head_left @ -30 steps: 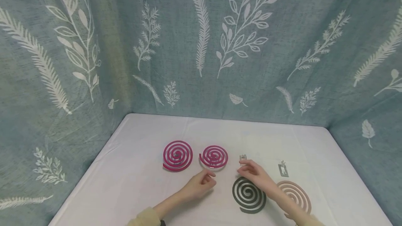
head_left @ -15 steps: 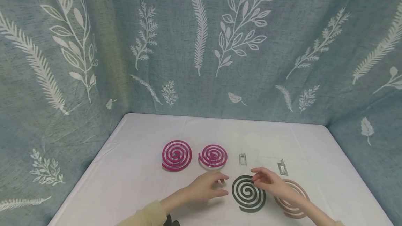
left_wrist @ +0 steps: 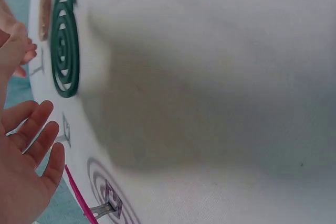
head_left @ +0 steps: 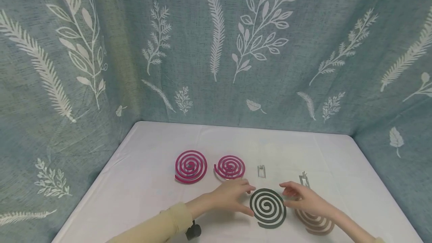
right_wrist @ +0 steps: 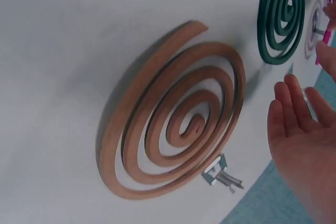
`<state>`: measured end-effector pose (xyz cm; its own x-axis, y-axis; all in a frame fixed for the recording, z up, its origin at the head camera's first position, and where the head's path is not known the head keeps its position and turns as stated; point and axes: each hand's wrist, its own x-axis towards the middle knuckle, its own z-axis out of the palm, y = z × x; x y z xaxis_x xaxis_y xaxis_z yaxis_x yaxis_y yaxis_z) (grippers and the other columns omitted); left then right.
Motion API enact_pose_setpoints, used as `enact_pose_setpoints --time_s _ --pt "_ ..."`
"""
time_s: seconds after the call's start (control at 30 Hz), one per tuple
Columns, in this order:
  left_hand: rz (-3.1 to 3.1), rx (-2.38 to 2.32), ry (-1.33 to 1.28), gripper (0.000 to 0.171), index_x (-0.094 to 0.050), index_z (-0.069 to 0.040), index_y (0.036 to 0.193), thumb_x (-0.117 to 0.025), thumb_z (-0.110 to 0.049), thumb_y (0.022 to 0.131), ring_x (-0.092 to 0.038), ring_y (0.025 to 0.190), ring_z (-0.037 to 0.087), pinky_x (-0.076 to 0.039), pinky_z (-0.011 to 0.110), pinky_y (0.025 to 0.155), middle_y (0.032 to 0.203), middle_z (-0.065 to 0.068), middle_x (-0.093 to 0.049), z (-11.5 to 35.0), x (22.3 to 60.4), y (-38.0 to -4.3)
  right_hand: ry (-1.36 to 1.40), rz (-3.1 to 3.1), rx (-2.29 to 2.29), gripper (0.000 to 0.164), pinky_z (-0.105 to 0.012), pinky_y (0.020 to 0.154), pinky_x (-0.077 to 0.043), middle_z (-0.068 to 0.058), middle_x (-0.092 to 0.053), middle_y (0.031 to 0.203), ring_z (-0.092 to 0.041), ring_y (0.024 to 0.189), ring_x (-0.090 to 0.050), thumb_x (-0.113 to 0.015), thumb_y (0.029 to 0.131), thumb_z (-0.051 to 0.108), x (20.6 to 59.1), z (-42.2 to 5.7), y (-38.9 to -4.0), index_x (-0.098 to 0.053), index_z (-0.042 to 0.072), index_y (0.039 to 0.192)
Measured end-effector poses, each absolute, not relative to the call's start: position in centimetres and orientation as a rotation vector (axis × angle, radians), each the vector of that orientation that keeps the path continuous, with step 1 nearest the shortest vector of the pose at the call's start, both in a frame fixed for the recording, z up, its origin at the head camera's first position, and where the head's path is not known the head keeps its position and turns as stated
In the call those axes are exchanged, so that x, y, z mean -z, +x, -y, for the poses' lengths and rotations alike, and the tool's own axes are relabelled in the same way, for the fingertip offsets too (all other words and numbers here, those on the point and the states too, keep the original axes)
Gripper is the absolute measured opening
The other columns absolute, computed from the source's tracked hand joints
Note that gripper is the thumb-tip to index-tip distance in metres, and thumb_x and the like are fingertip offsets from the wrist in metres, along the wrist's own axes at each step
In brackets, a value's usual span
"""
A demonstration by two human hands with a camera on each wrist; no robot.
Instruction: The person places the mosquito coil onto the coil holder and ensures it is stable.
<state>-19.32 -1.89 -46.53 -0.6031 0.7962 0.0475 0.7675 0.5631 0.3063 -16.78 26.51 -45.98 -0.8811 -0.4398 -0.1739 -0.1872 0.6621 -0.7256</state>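
Now, dk green mosquito coil lies flat on white counter, lower ctr-right of head view, btwn both hands. L hand spread, thumb & fingers apart, near coil's left edge; R hand loosely spread near its right edge, partly over brown coil. Small metal stand beside brown one. Magenta coils sit upper left of green.

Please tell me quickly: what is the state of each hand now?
Left hand: open, holding nothing, beside the green coil.
Right hand: open, holding nothing, at the coil's other side.
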Motion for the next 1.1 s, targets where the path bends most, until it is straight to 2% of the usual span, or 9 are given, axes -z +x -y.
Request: enact_pose_setpoints --time_s 0.17,0.27,0.47,0.63,0.83,1.1 --pt "-2.773 -0.214 1.400 0.083 -0.058 -0.014 0.127 -0.066 -0.071 0.068 -0.051 0.088 0.002 -0.040 0.012 0.072 0.102 -0.009 -0.059 1.1 47.5 -19.5 -0.558 -2.551 0.933 0.067 -0.043 0.081 -0.051 -0.009 -0.062 0.112 -0.030 0.102 -0.058 -0.076 0.075 0.028 46.0 -26.8 -16.7 -0.050 0.000 0.130" --pt "-2.797 -0.183 1.384 0.089 -0.058 -0.013 0.127 -0.066 -0.075 0.063 -0.049 0.084 0.002 -0.038 0.012 0.071 0.101 -0.009 -0.057 0.7 48.0 -19.4 -0.612 -2.563 0.851 0.071 -0.048 0.086 -0.050 -0.009 -0.061 0.115 -0.032 0.105 -0.058 -0.078 0.071 0.032 46.2 -26.9 -16.7 -0.051 0.002 0.130" --pt "-2.797 -0.276 1.271 0.085 -0.059 -0.015 0.119 -0.071 -0.074 0.059 -0.042 0.079 0.001 -0.035 0.012 0.067 0.093 -0.011 -0.051 0.3 48.5 -18.9 -0.636 -2.559 0.780 0.081 -0.055 0.093 -0.045 -0.005 -0.060 0.116 -0.034 0.109 -0.056 -0.081 0.065 0.035 46.5 -26.8 -16.8 -0.050 0.003 0.132" --pt "-2.816 -0.325 1.197 0.085 -0.057 -0.014 0.114 -0.073 -0.074 0.056 -0.041 0.079 0.002 -0.037 0.014 0.066 0.093 -0.009 -0.047 0.0 48.8 -18.2 -0.657 -2.603 0.698 0.087 -0.053 0.094 -0.045 -0.001 -0.059 0.112 -0.031 0.108 -0.058 -0.083 0.059 0.036 46.9 -26.5 -17.1 -0.050 0.003 0.132" --pt "-2.775 -0.362 1.129 0.093 -0.052 -0.011 0.123 -0.075 -0.072 0.056 -0.039 0.085 0.003 -0.040 0.015 0.069 0.099 -0.006 -0.043 -0.5 49.3 -17.7 -0.621 -2.657 0.596 0.087 -0.050 0.090 -0.050 0.005 -0.058 0.106 -0.026 0.104 -0.060 -0.086 0.051 0.038 47.2 -25.8 -17.2 -0.056 0.006 0.127" --pt "-2.734 -0.503 1.055 0.098 -0.047 -0.007 0.135 -0.077 -0.065 0.061 -0.042 0.089 0.003 -0.044 0.017 0.073 0.104 -0.003 -0.047 -0.7 49.3 -17.9 -0.640 -2.721 0.545 0.089 -0.044 0.090 -0.051 0.004 -0.056 0.103 -0.023 0.101 -0.060 -0.087 0.048 0.042 47.7 -25.0 -17.2 -0.058 0.003 0.123"
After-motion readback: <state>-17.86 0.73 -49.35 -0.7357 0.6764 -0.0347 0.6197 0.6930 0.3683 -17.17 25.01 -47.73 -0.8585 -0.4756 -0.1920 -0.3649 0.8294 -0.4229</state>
